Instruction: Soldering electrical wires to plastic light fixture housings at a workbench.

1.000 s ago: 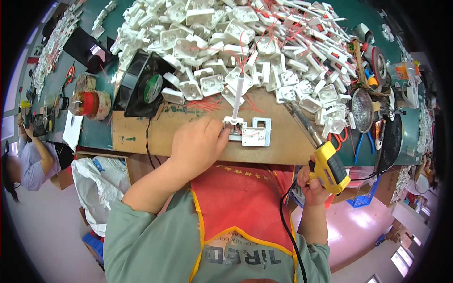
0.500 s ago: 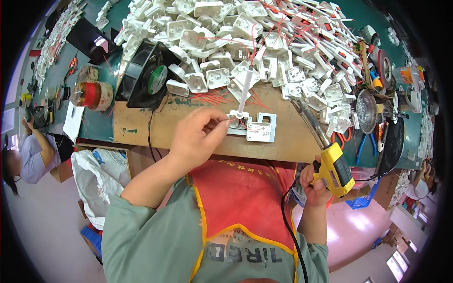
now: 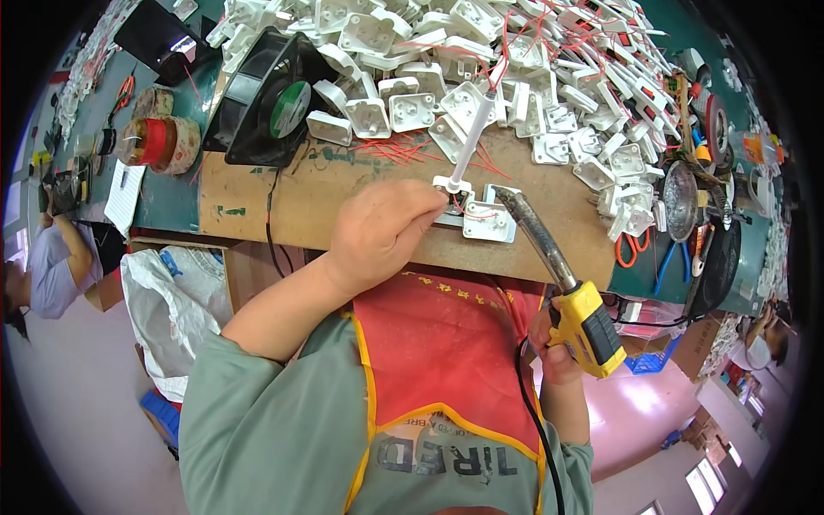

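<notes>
My right hand (image 3: 556, 348) is wrapped round the handle of a yellow-and-black soldering gun (image 3: 588, 330). Its long metal barrel slants up and left, with the end close to a white plug housing (image 3: 487, 221). The housing lies open on a small metal plate, and a thin red wire runs beside it. My left hand (image 3: 382, 232) has its fingertips pinched together at the base of a white tube-like stem (image 3: 472, 142), which leans upright just left of the housing. What the fingertips hold is hidden.
A heap of white housings (image 3: 412, 112) with red wires fills the back of the bench. A black fan (image 3: 266, 107) and a lidded jar (image 3: 154, 142) stand left. Orange-handled scissors (image 3: 631, 247), blue-handled pliers (image 3: 665, 266) and a round metal dish (image 3: 681, 202) lie right.
The soldering gun's barrel has swung left and down, bringing its end near the plug housing. My left hand stays pinched at the stem's base. The whole view has shifted slightly.
</notes>
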{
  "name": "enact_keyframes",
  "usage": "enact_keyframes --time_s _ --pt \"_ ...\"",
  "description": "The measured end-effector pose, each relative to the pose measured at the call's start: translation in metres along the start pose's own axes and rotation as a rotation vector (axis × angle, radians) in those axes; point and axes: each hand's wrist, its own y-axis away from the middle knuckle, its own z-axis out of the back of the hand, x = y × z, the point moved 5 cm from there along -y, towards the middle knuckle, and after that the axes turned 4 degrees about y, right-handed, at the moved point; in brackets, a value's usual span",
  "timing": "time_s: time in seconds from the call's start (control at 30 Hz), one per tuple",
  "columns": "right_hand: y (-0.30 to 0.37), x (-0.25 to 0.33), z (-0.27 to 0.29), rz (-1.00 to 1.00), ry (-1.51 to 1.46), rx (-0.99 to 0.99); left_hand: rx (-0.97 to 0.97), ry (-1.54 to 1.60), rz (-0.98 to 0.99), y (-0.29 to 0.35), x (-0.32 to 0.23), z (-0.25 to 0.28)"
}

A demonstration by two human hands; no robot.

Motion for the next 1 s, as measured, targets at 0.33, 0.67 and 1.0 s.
enact_keyframes --time_s 0.33,0.67,1.0 --pt "0.004 -0.005 -0.001 0.047 0.005 0.083 -0.014 0.013 0.022 -0.001 0.003 0.0" --pt "0.007 -0.011 0.0 0.076 0.193 0.135 0.003 -0.053 -0.038 0.003 -0.001 -0.006" --pt "0.007 -0.011 -0.002 0.047 0.172 0.125 -0.021 0.006 -0.032 0.001 0.001 -0.005"
